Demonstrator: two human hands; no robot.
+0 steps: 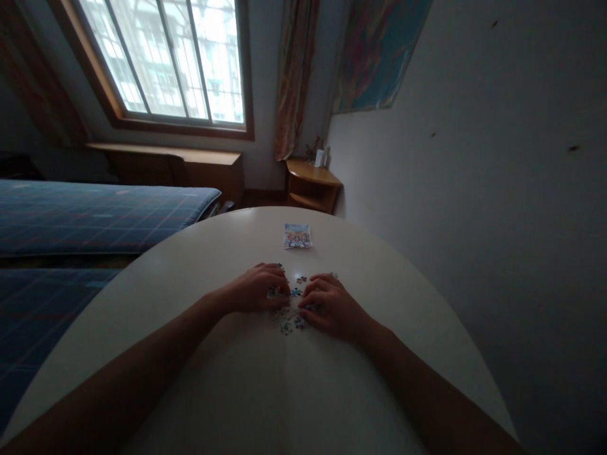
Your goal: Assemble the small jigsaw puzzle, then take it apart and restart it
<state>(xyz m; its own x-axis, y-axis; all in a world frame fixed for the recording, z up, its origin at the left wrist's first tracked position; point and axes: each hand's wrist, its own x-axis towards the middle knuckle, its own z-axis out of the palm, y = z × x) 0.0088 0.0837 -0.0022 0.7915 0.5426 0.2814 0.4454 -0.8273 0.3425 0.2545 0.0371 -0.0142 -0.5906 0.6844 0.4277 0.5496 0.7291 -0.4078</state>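
Observation:
Small jigsaw puzzle pieces (286, 328) lie in a loose cluster on the round white table (265, 392). My left hand (260, 287) rests over the left side of the cluster, its fingers curved and slightly apart, covering some pieces. From the right, my right hand (329, 302) reaches over other pieces with its fingers spread. A bluish piece (296, 292) shows in the gap between the two hands. What lies under the palms is hidden. Beyond the hands is a flat, colourful picture packet (297, 236).
A bed with a blue checked mattress (95, 215) stands left of the table. A wooden corner cabinet (313, 180) and a desk (208, 157) stand at the back below the window (175, 63). The white wall (474, 208) runs close along the right.

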